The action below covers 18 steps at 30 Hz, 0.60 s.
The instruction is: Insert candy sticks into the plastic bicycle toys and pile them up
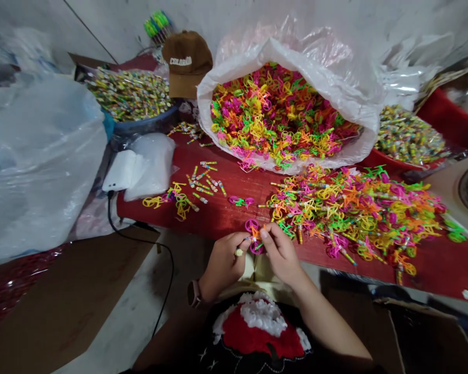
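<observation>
Just in front of the red table's near edge, my two hands meet around a small plastic toy bicycle (253, 232) with purple wheels and an orange middle. The fingers of my right hand (283, 254) pinch its orange part. My left hand (225, 262) is closed on a slim printed tube (247, 238) whose tip touches the toy; most of the tube is hidden by the fingers. A pale yellow piece (238, 253) shows at the left fingers; whether it is a tube end or a ring I cannot tell. Another purple and green toy bicycle (241, 201) lies just beyond.
Loose printed tubes (206, 182) lie on the red table (226, 226). At right spreads a heap of toy bicycles with tubes (359, 213). Behind are a white sack (374, 137) of bicycles, a basin (156, 124) of tubes and a brown cap (189, 59). A cable (171, 259) hangs left.
</observation>
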Motion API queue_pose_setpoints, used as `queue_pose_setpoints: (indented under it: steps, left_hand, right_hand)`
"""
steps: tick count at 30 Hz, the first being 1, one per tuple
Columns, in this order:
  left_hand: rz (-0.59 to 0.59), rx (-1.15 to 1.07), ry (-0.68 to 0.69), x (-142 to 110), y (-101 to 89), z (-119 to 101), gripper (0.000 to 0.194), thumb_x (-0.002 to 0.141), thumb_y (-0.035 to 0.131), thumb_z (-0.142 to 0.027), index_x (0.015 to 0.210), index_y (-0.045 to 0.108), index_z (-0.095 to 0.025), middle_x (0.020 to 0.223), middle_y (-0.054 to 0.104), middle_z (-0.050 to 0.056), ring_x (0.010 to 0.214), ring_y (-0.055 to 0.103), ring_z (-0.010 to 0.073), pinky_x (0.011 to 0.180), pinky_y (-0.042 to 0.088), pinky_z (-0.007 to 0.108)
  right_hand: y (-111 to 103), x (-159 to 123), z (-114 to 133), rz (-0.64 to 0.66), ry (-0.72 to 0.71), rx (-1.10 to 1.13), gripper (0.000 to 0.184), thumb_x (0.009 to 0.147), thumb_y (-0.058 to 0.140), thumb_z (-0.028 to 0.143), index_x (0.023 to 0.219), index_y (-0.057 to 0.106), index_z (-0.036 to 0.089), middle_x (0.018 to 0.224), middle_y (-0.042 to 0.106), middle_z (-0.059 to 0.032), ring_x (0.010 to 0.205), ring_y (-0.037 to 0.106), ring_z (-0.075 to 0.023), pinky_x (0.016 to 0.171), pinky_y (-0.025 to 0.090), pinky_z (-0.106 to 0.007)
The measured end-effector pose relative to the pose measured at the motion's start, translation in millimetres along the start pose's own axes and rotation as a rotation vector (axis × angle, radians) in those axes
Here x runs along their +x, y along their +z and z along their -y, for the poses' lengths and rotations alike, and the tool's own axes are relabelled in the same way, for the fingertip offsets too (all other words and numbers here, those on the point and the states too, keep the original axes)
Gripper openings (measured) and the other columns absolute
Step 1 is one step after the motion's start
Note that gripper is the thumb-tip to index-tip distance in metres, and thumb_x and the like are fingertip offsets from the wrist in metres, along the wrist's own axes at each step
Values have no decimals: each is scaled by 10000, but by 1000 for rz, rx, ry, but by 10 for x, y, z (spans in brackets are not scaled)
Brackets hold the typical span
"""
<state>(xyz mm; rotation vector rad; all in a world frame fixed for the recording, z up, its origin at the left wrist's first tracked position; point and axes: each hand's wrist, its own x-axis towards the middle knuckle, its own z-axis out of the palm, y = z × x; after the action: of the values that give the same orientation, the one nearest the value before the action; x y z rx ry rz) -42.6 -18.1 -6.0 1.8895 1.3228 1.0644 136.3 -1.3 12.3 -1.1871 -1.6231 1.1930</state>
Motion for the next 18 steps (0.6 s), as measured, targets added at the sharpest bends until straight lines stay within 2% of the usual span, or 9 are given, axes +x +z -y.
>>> queue_pose_setpoints:
  steps: [3,5,10,18]
  left_hand:
    - [-49,-46,-54,-49,64,-37,271,1045,485,-254,993,742,-184,885,779,74,798,720,202,729,497,284]
    - [-110,-57,-88,-86,114,-49,277,1045,486,-262,976,742,-181,877,779,71,792,717,200,722,491,284]
    - [-143,-69,-155,-142,189,-73,295,1036,492,-283,924,747,-186,803,761,60,715,685,192,668,461,290]
    - [-179,-136,-177,-124,199,-57,330,1033,496,-357,893,746,-193,776,753,58,700,673,193,663,473,292]
  right_hand:
    - [129,-47,-85,-139,-97,-106,299,1106,460,423,869,503,245,739,508,18,666,467,-170,663,386,-317]
    - [153,-55,-98,-158,-141,-180,278,1097,460,385,858,486,247,752,518,9,670,464,-172,667,376,-322]
    - [89,-55,-42,-58,-155,-268,272,1080,471,342,824,450,251,740,509,7,669,474,-176,660,366,-323]
    - [-21,9,54,45,-161,-333,267,1076,452,324,820,404,260,736,492,10,653,460,-178,644,345,-321]
